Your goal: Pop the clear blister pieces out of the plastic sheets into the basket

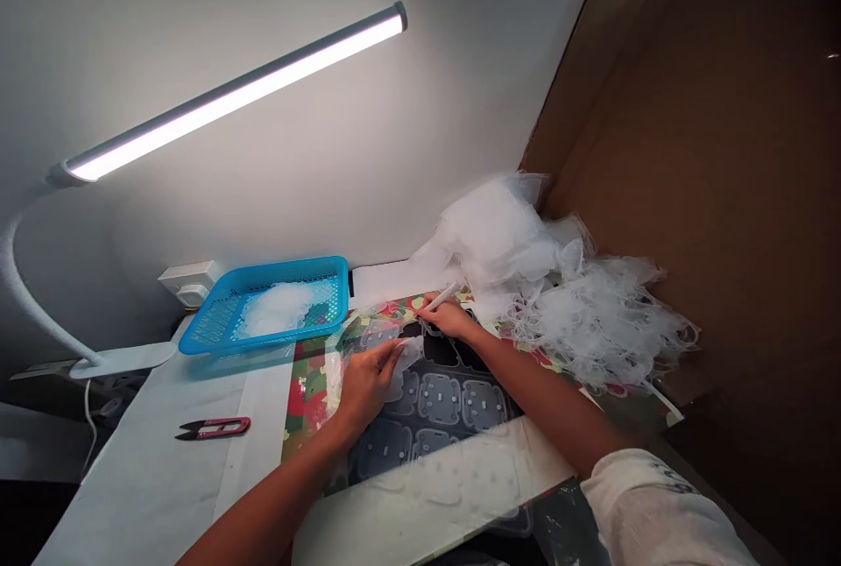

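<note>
The left forearm is extended forward from below, and the left hand [366, 380] is bent inward, its back turned up and its fingers drawn together. A thin white piece [413, 350] is pinched at those fingertips. The right arm is stretched further forward and slanted across to the left; the right hand [448, 317] is curled around a white pen-like tool [441, 296], which is held at a slant, its lower end pointed toward the left. Whether the dark sheet is touched by that end cannot be told.

The white piece is soft and partly see-through, its outline blurred and partly covered by the left fingers. It is held just right of the left hand and nearer the wearer than the right hand.

Beneath and between both hands, a dark sheet [428, 413] is seen, marked with rows of clear, rounded-square shapes. To the right of the right hand, white gauzy pieces [499, 237] are heaped. Beyond and left of the left hand, white material [279, 310] is contained in a blue basket [263, 344]; nearer, on the same side, red-handled snips [216, 428] are laid.
</note>
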Demonstrator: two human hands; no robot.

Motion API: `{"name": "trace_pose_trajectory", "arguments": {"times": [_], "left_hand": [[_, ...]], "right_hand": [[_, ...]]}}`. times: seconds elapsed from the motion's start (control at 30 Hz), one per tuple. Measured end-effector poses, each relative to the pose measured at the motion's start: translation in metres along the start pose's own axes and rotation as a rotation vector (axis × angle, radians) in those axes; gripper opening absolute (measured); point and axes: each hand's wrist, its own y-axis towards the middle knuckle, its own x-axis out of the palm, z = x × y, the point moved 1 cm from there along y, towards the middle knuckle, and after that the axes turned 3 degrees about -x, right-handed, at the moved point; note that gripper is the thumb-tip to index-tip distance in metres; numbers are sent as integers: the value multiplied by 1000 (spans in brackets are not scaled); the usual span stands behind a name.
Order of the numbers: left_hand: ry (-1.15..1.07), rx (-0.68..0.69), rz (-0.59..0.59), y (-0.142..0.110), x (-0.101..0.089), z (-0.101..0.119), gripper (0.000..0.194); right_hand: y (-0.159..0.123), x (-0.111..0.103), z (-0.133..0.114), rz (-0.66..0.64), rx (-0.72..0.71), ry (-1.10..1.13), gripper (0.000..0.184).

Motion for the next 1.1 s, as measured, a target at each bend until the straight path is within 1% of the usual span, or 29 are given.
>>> {"name": "trace_pose_trajectory", "arguments": {"times": [0.1, 0.17, 0.2, 0.23, 0.3, 0.33, 0.37, 0.4, 0.43, 0.47, 0.5, 0.53, 0.57, 0.6, 0.63, 0.67, 0.7, 0.73, 0.83, 0.9, 0.93, 1.0, 1.1], "left_hand": [[-143, -3, 51, -10, -6, 1, 39], [-189, -26, 77, -10, -17, 3, 41], [-197, -36, 95, -8, -26, 4, 42], [-191, -39, 123, -3, -38, 5, 42], [-117, -41, 211, 15, -70, 6, 42], [-38, -39, 268, 27, -89, 5, 41], [89, -68, 325, 41, -108, 3, 40], [250, -135, 354, 56, -127, 1, 40], [301, -184, 353, 69, -144, -3, 39], [330, -216, 326, 82, -159, -8, 38], [350, -244, 293, 92, -169, -12, 36], [365, -262, 274, 98, -176, -17, 37], [402, -255, 273, 101, -178, -21, 38], [458, -220, 288, 99, -176, -24, 38], [525, -157, 307, 94, -169, -25, 37], [597, -67, 317, 85, -157, -26, 34], [659, 47, 304, 72, -141, -27, 32], [697, 154, 259, 57, -122, -28, 33], [712, 433, 50, 5, -63, -37, 32], [684, 460, 74, -23, -36, -47, 31], [671, 442, 74, -33, -27, -52, 33], [645, 379, 77, -44, -21, -60, 39], [615, 315, 34, -45, -24, -62, 43]], "right_hand": [[3, -1, 4, 2, -11, 22, 22], [2, -3, 4, -17, -20, 61, 20], [0, -5, 3, -19, -24, 82, 18], [-2, -7, 2, -9, -28, 100, 17], [-9, -12, -3, 37, -32, 118, 16], [-13, -13, -6, 65, -35, 121, 16], [-17, -13, -9, 89, -41, 124, 16], [-21, -12, -13, 101, -53, 132, 16], [-25, -9, -17, 101, -71, 145, 16], [-29, -4, -20, 86, -91, 162, 16], [-33, 2, -24, 58, -110, 180, 16], [-36, 9, -27, 20, -128, 195, 16], [-38, 17, -30, -18, -143, 203, 15], [-40, 25, -32, -52, -156, 204, 15], [-41, 33, -34, -77, -170, 199, 15], [-42, 40, -36, -94, -190, 192, 16], [-42, 47, -38, -100, -215, 185, 16], [-41, 52, -39, -100, -243, 177, 17], [-36, 63, -41, -89, -330, 141, 17], [-33, 66, -41, -90, -380, 110, 17], [-32, 67, -41, -101, -407, 98, 16], [-31, 70, -41, -133, -469, 74, 17], [-32, 74, -42, -143, -539, 9, 15]]}}
